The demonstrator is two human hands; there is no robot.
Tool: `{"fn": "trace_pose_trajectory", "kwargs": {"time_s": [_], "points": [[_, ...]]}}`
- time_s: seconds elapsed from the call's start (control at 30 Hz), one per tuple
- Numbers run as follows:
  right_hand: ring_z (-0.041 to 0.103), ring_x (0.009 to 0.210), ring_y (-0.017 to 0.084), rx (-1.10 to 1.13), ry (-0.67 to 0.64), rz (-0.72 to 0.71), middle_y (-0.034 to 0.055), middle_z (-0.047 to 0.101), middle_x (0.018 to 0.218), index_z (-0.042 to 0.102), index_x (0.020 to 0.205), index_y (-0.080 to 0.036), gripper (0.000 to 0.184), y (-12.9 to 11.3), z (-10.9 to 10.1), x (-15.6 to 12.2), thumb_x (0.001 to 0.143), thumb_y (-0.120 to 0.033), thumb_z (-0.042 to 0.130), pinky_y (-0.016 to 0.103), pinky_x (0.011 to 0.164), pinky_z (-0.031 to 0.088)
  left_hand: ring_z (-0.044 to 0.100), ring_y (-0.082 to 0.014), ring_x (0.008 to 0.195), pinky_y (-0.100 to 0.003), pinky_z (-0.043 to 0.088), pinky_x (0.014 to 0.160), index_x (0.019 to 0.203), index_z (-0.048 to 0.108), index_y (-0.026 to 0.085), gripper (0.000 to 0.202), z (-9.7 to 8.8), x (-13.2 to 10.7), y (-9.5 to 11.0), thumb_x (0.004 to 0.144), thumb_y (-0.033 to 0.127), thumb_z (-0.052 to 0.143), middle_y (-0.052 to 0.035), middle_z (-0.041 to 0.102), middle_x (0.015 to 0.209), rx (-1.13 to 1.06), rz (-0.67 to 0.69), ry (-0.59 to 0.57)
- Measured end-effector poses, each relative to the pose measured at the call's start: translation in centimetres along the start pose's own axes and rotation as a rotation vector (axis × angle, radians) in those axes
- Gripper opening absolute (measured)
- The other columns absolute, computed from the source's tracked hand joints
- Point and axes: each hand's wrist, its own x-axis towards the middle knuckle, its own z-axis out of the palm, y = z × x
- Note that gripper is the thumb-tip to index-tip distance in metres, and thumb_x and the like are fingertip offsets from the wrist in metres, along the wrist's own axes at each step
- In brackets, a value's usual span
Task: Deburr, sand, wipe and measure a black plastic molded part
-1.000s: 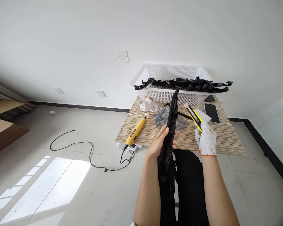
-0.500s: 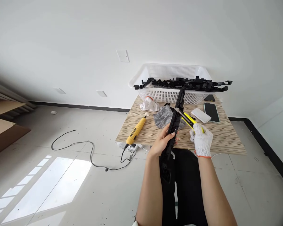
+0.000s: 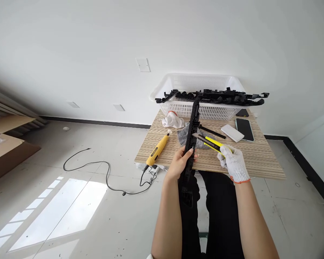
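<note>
My bare left hand [image 3: 179, 162] is wrapped round a long black plastic part [image 3: 192, 133], held upright over the near edge of the striped table [image 3: 259, 158]. The part reaches from my lap up toward the white basket [image 3: 197, 83]. My gloved right hand [image 3: 234, 163] grips a yellow utility knife [image 3: 212, 142]. Its blade tip touches the right side of the black part, over a grey cloth [image 3: 184, 132].
Several more black parts [image 3: 226, 97] lie across the basket. On the table are a yellow rotary tool [image 3: 157, 151], a spare white glove [image 3: 172, 121], a white block [image 3: 232, 132] and a phone [image 3: 244, 129]. A black cable [image 3: 102, 172] loops on the floor; a cardboard box [image 3: 5, 151] sits at left.
My right hand swung the knife leftward, from beside the phone to the black part, so the blade now meets it. My left hand tilted the part and shifted it slightly left.
</note>
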Motion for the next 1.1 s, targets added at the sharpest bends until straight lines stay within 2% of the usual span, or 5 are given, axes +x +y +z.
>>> {"fn": "trace_pose_trajectory", "kwargs": {"time_s": [0.2, 0.5, 0.63, 0.87, 1.1], "points": [[0.038, 0.044, 0.007, 0.023, 0.058, -0.022, -0.0030, 0.051, 0.053, 0.064, 0.085, -0.017, 0.034, 0.1, 0.4, 0.2, 0.074, -0.046, 0.074, 0.017, 0.037, 0.027, 0.068, -0.0146, 0.076, -0.027, 0.053, 0.074, 0.092, 0.062, 0.017, 0.034, 0.2, -0.2, 0.3, 0.080, 0.046, 0.075, -0.0015, 0.068, 0.086, 0.071, -0.024, 0.026], [0.038, 0.042, 0.006, 0.141, 0.189, -0.075, -0.0025, 0.052, 0.053, 0.064, 0.086, -0.017, 0.034, 0.2, 0.6, 0.3, 0.076, -0.048, 0.073, 0.017, 0.035, 0.027, 0.064, -0.0249, 0.112, -0.038, 0.048, 0.100, 0.113, 0.061, 0.018, 0.035, -0.6, -0.9, 0.6, 0.083, 0.031, 0.075, -0.0074, 0.067, 0.108, 0.201, -0.004, -0.260], [0.036, 0.041, 0.006, 0.053, -0.017, 0.019, -0.0029, 0.051, 0.051, 0.061, 0.078, -0.017, 0.031, 0.0, -0.1, 0.0, 0.074, -0.044, 0.075, 0.017, 0.035, 0.025, 0.063, -0.0248, 0.110, -0.040, 0.053, 0.095, 0.114, 0.061, 0.020, 0.032, -0.2, -0.7, 0.3, 0.087, 0.036, 0.070, -0.0063, 0.064, 0.108, 0.197, 0.075, -0.157], [0.036, 0.042, 0.006, 0.050, 0.001, 0.015, -0.0029, 0.050, 0.050, 0.062, 0.080, -0.017, 0.029, 0.1, -0.1, -0.2, 0.073, -0.043, 0.073, 0.017, 0.036, 0.024, 0.067, -0.0213, 0.096, -0.028, 0.057, 0.067, 0.138, 0.048, 0.030, 0.052, 0.1, -0.2, -0.5, 0.090, 0.044, 0.065, -0.0054, 0.061, 0.114, 0.212, 0.180, 0.032], [0.030, 0.039, 0.005, -0.025, -0.032, 0.026, -0.0046, 0.045, 0.047, 0.060, 0.075, -0.017, 0.024, -0.2, -0.4, -0.3, 0.075, -0.039, 0.069, 0.017, 0.035, 0.019, 0.070, -0.0147, 0.070, -0.025, 0.057, 0.059, 0.120, 0.057, 0.022, 0.046, 0.6, 0.2, -0.1, 0.084, 0.047, 0.071, -0.0049, 0.068, 0.101, 0.140, 0.162, 0.184]]}}
